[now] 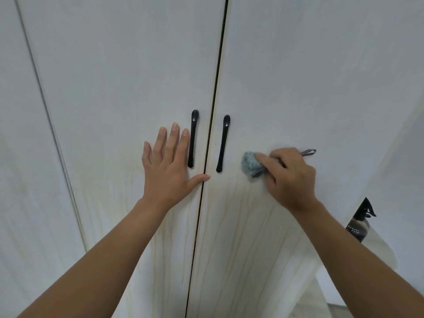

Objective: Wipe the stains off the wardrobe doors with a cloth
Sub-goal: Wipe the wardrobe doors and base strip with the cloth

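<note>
Fingers of the right hand grip a cloth against the right door; the left hand lies flat, and drip stains remain below.

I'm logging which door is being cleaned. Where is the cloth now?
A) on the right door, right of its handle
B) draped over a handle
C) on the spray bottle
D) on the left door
A: the right hand holds the blue cloth against the right door, just right of its black handle.
</note>
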A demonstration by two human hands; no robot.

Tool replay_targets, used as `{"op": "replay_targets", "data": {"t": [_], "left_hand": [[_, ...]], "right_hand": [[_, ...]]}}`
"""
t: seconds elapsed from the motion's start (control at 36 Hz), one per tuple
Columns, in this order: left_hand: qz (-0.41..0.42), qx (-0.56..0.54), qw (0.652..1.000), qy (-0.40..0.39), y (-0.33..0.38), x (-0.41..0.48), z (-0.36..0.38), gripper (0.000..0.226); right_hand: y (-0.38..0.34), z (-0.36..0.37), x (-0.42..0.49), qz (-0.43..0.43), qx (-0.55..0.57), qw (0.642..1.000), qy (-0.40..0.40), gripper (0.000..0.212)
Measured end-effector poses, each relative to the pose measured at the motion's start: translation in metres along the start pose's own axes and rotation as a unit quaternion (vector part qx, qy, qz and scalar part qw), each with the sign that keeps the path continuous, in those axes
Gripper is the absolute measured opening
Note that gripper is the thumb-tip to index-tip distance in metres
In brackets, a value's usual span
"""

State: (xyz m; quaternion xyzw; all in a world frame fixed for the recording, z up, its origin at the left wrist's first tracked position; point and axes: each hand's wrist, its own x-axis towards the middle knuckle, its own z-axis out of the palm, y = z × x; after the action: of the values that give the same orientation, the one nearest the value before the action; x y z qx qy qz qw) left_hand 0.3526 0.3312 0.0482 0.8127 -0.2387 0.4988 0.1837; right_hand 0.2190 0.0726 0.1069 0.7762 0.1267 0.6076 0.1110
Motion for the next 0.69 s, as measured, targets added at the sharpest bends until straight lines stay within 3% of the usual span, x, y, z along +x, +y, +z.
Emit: {"op": "replay_targets", "data": {"t": [0.11, 0.17, 0.22, 0.31, 0.36, 0.42, 0.56, 0.69], "left_hand": [[-0.006, -0.011, 1.000, -0.011, 0.001, 0.000, -0.001, 0.117], [-0.008, -0.011, 1.000, -0.012, 0.000, 0.000, -0.001, 0.117], [-0.006, -0.010, 1.000, -0.006, 0.000, 0.000, 0.000, 0.117], [-0.003, -0.003, 1.000, -0.006, -0.001, 0.000, -0.001, 0.117], [-0.003, -0.003, 1.000, -0.013, -0.001, 0.000, -0.002, 0.117], [-0.002, -0.005, 1.000, -0.013, -0.001, 0.001, -0.001, 0.117], [-0.002, -0.011, 1.000, -0.015, -0.001, 0.000, 0.000, 0.117], [0.003, -0.008, 1.000, -0.011, -0.002, -0.001, 0.000, 0.117]], "right_hand": [[0.008, -0.005, 0.053, 0.187, 0.020, 0.980, 0.072, 0.042], [0.002, -0.003, 0.062, 0.241, 0.037, 0.967, 0.077, 0.044], [-0.010, 0.002, 0.050, 0.193, 0.025, 0.979, 0.056, 0.042], [-0.020, 0.010, 0.018, 0.010, 0.014, 1.000, -0.021, 0.033], [-0.017, 0.009, 0.017, -0.064, 0.018, 0.997, -0.043, 0.028], [-0.010, 0.007, 0.031, -0.044, 0.015, 0.999, -0.012, 0.031], [-0.004, 0.003, 0.087, 0.134, 0.012, 0.988, 0.069, 0.041], [-0.026, 0.015, 0.058, 0.085, 0.004, 0.996, 0.021, 0.039]]}}
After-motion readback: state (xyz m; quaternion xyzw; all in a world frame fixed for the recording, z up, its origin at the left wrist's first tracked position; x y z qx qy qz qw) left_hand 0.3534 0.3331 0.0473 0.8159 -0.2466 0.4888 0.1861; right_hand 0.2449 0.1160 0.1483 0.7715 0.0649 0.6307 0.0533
